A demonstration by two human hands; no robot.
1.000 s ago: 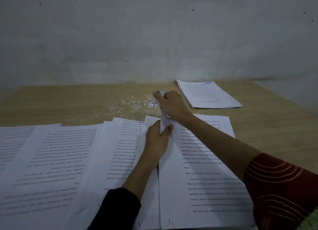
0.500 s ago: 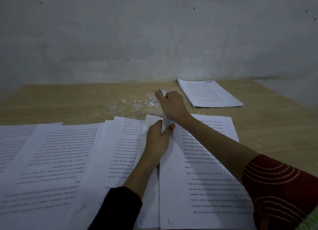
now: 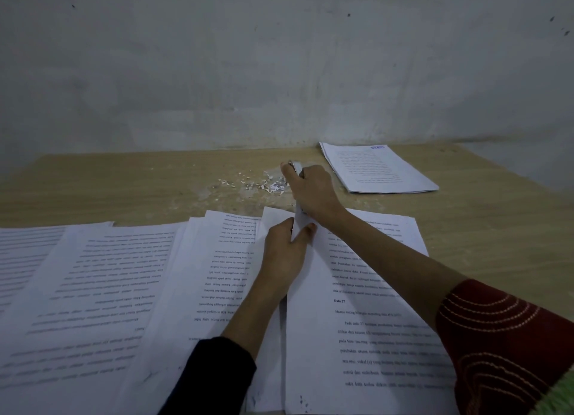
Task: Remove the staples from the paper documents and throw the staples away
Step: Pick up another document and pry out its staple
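A stapled paper document [image 3: 366,306] lies in front of me on the wooden table [image 3: 124,190]. My left hand [image 3: 284,259] pinches its raised top-left corner between thumb and fingers. My right hand [image 3: 313,194] grips a metal staple remover [image 3: 296,167], whose lower end meets that corner; the staple itself is hidden by my fingers. A small heap of pulled staples and paper bits [image 3: 267,184] lies on the table just left of my right hand.
Several printed sheets [image 3: 102,290] overlap across the left and middle of the table. A separate stack of papers [image 3: 375,169] sits at the back right near the grey wall [image 3: 279,66]. Bare wood shows at the far right [image 3: 497,228].
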